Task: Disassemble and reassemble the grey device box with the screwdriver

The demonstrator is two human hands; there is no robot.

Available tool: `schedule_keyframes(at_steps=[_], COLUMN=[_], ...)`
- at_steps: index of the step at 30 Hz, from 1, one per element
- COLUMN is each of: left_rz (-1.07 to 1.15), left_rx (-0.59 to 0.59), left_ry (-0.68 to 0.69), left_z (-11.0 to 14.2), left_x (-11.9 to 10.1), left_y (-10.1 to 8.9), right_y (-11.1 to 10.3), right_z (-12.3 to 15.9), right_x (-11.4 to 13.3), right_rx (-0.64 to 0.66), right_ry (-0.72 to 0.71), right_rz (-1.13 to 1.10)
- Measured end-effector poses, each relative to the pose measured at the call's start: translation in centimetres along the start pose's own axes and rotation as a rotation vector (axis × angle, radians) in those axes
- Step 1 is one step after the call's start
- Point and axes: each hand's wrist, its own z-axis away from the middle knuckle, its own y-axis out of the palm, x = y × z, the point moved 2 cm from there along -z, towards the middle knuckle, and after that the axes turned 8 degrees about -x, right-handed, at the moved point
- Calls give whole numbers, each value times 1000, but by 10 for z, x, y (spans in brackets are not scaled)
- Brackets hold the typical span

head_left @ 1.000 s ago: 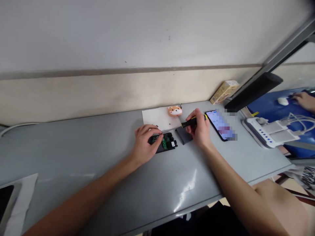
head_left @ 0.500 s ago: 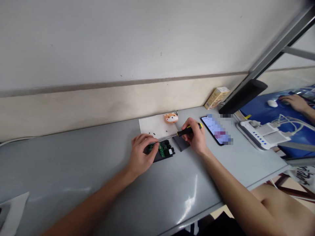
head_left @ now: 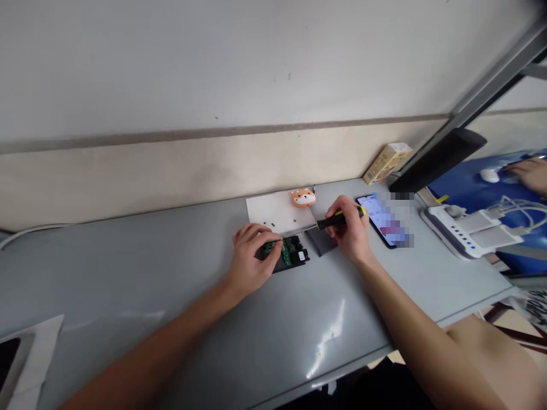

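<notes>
My right hand (head_left: 352,229) grips a screwdriver (head_left: 337,220) by its black and yellow handle, the shaft slanting left toward my other hand. The thumb and fingertips of my left hand (head_left: 255,257) are pinched together at the screwdriver's tip; whatever sits between them is too small to make out. Beneath that pinch lies an opened black device (head_left: 301,256) with a green circuit board (head_left: 287,251) exposed, its left end covered by my left hand. A flat dark grey panel (head_left: 321,242) rests beside the device, below my right hand.
Several tiny dark screws lie on white paper (head_left: 260,208), with an orange animal-face case (head_left: 303,197) on it. To the right are a phone (head_left: 382,221), a small carton (head_left: 387,163) and a power strip (head_left: 464,236) with cables. Another person's hand (head_left: 530,172) rests at far right.
The camera view has shifted, so the scene sits slightly higher and further right. Both hands keep nearly the same position over the device, with the screwdriver still pointing at the left fingertips.
</notes>
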Motion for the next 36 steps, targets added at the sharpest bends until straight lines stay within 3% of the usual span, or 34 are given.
schedule_keyframes(at_steps=[9, 20, 31, 36], left_rz=[-33, -65, -190, -154], left_rx=[1, -16, 75, 246], left_ry=[-6, 51, 149, 169], left_z=[0, 1, 4, 4], left_x=[0, -1, -7, -7], left_y=[-1, 1, 2, 4], right_y=[1, 4, 9, 9], right_z=[1, 1, 12, 11], right_x=[1, 3, 17, 18], right_rx=[-27, 37, -15, -14], right_ry=[8, -1, -308, -384], right_rz=[-7, 21, 240, 312])
